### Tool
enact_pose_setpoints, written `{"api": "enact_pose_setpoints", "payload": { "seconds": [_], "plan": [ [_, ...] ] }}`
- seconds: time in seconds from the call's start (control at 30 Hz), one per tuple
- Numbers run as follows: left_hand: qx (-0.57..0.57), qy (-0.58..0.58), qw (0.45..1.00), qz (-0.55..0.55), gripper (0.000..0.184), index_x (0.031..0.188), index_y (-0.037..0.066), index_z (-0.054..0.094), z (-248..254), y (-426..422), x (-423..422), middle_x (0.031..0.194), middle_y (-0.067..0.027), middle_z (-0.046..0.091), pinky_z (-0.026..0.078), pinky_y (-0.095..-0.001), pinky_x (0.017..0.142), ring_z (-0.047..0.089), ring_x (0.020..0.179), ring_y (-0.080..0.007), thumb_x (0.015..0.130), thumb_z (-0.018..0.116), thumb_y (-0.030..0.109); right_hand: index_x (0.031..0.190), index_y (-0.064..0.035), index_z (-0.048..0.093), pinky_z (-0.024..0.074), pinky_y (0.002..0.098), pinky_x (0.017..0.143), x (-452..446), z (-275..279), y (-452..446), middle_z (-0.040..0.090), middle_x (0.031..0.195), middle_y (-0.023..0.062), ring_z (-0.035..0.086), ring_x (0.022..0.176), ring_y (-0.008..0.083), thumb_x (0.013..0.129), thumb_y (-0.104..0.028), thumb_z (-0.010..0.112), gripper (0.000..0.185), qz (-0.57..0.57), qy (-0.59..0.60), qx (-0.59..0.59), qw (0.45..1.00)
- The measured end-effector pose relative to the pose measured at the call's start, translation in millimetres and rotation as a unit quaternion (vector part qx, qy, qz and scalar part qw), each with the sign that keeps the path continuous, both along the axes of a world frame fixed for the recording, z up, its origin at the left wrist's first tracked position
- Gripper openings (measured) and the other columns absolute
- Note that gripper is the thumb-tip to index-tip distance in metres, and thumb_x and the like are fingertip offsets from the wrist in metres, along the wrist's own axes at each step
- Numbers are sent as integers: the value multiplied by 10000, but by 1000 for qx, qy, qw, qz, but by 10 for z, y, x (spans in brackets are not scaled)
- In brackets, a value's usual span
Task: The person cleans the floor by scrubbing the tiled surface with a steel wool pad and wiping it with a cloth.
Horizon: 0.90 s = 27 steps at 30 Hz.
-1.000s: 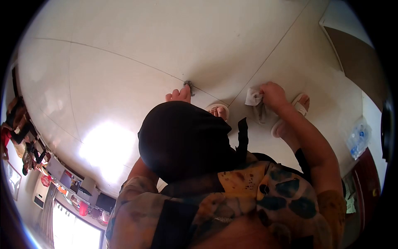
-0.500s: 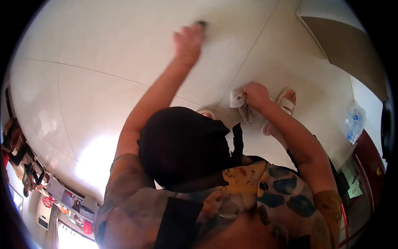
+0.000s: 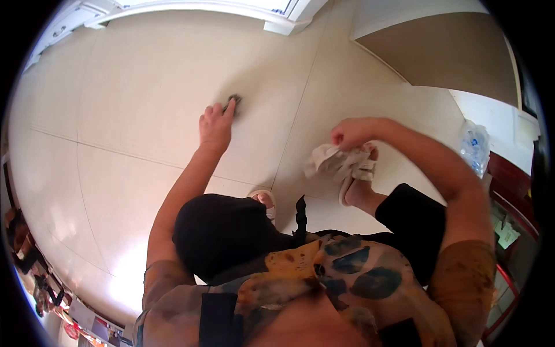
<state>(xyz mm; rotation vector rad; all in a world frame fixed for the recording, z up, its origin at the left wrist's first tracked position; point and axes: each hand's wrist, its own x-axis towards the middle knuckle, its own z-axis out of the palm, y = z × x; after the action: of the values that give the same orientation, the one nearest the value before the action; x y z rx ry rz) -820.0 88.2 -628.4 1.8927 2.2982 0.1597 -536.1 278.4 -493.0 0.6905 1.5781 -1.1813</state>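
Note:
My left hand (image 3: 215, 124) reaches out over the pale floor, its fingertips pressed on a small dark grey scouring pad (image 3: 234, 103). Part of the pad is hidden beneath the fingers. To the right, my right hand (image 3: 350, 134) is closed on a crumpled whitish cloth (image 3: 329, 162). The cloth hangs down in front of my sandalled foot, and its lower edge is slightly blurred.
White furniture (image 3: 214, 7) stands along the top edge. A grey-brown panel (image 3: 445, 52) juts in at the upper right. Clear plastic bottles in a bag (image 3: 475, 147) lie at the right, beside a dark red frame. My other sandalled foot (image 3: 265, 201) is near the middle.
My left hand and the pad swept up from near my feet, then left across the floor. My right hand has raised the cloth. The view has tilted to show the white furniture.

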Motion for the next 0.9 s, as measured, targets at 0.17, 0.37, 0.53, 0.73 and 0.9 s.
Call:
{"api": "enact_pose_setpoints", "payload": {
  "seconds": [0.17, 0.37, 0.53, 0.73, 0.9],
  "plan": [
    [-84, -117, 989, -45, 352, 1205, 155, 566, 293, 53, -189, 882, -130, 521, 464, -406, 722, 521, 824, -319, 859, 523, 106, 880, -88, 618, 397, 242, 483, 436, 643, 521, 571, 752, -13, 510, 619, 82, 764, -195, 637, 159, -361, 50, -1, 931],
    [-121, -186, 973, 54, 292, 1142, 119, 612, 1169, -58, -329, 837, -148, 520, 449, -399, 702, 526, 799, -322, 861, 533, 107, 922, -48, 597, 391, 244, 454, 242, 158, 967, 547, 714, -9, 463, 532, 82, 797, -204, 616, 201, -618, 269, 125, 728],
    [-142, -251, 926, 243, 318, 1165, 64, 601, 1681, -948, -183, 813, -118, 511, 439, -346, 695, 525, 759, -248, 865, 493, 73, 945, 0, 594, 492, 379, 605, -428, -286, 1893, 606, 756, 100, 574, 639, 236, 786, -186, 584, 245, -625, 378, 348, 587],
    [-142, -287, 819, 475, 325, 1181, 48, 592, 2106, -1899, 256, 805, -78, 495, 446, -299, 634, 521, 686, -155, 892, 446, 71, 1187, -11, 497, 419, 501, 942, -1008, -569, 2862, 380, 1302, 226, 414, 1165, 435, 756, -204, 586, 481, -390, 155, 602, 680],
    [-172, -272, 776, 543, 319, 1201, 56, 582, 2240, -2447, 482, 817, -55, 492, 442, -258, 603, 499, 654, -116, 919, 433, 63, 1308, -166, 409, 370, 509, 989, -1176, -1324, 3016, 305, 1390, 109, 363, 1236, 394, 735, -263, 623, 620, -177, 139, 668, 710]
  ]
}}
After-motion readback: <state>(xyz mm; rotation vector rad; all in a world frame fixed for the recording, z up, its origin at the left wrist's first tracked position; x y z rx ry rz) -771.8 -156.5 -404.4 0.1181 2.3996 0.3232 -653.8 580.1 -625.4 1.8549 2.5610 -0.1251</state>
